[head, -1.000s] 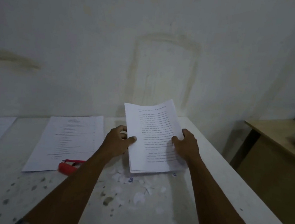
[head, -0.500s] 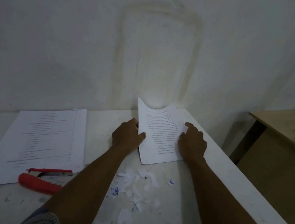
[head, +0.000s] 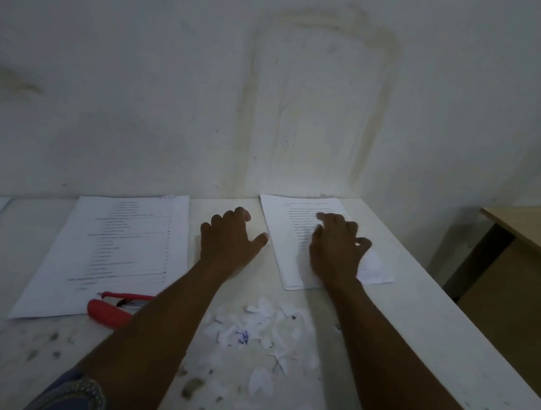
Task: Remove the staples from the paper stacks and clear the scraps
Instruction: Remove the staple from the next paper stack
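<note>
You're at a white, speckled table (head: 418,325) shoved against a stained wall (head: 174,90), with a wooden table (head: 538,231) off past your right hand. Your right hand (head: 336,250) lies palm-down on the paper stack (head: 283,240), fingers loosely spread, gripping nothing. Your left hand (head: 229,240) sits open on bare table just left of it. The scraps (head: 257,329) lie between your forearms, and the red staple remover (head: 109,309) is beside your left forearm on another stack (head: 127,248). Half a second ago both hands held the stack's edges; now it's flat and your left hand is off it.
</note>
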{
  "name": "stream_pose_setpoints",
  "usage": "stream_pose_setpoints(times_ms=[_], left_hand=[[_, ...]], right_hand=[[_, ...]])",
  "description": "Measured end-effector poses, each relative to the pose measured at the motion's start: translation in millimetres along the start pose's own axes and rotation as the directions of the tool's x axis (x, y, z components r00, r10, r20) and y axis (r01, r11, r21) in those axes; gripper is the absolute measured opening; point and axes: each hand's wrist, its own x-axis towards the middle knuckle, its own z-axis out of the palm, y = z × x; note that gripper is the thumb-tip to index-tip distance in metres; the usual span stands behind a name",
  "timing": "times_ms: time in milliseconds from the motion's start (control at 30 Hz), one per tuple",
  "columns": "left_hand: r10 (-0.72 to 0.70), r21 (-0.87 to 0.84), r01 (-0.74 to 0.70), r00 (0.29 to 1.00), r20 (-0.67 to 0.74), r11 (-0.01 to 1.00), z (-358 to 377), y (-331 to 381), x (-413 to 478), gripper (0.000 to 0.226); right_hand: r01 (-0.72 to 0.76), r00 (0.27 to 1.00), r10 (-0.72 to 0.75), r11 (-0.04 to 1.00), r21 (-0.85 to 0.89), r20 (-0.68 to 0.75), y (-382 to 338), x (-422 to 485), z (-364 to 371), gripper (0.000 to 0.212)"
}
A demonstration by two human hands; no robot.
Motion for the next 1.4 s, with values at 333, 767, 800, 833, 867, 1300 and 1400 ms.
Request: stream_pose_setpoints(times_ms=[333,767,800,833,867,1300,1400], left_hand=[[-0.154,-0.067,0.147,0.981,-0.121,0.987,-94,-109,-49,0.036],[-0.24,0.29,0.262,0.964,-0.111,0.92,-121,-192,-108,0.065],[-0.254,0.292,0.273,0.962,-0.103,0.917,-121,-190,-108,0.065],[-0.282,0.288,0.295,0.955,-0.09,0.911,-123,-187,-107,0.066],[-0.325,0.277,0.331,0.943,-0.069,0.902,-125,-184,-105,0.068],[-0.645,0.131,0.633,0.736,0.207,0.763,-148,-177,-61,0.093],[-0.66,0.138,0.648,0.713,0.237,0.749,-148,-179,-52,0.096]], right_hand=[[0.349,0.831,-0.514,0.778,0.522,0.211,-150,-88,-7,0.027],[0.516,0.656,-0.671,0.733,0.443,0.346,-193,-149,-30,0.059],[0.525,0.65,-0.68,0.725,0.445,0.341,-194,-153,-29,0.058],[0.53,0.643,-0.686,0.72,0.449,0.341,-195,-157,-29,0.058],[0.524,0.641,-0.685,0.72,0.455,0.345,-195,-160,-28,0.058],[0.104,0.927,-0.228,0.919,0.379,0.299,-197,-122,-8,0.056],[0.017,0.882,-0.137,0.966,0.26,0.45,-193,-106,13,0.062]])
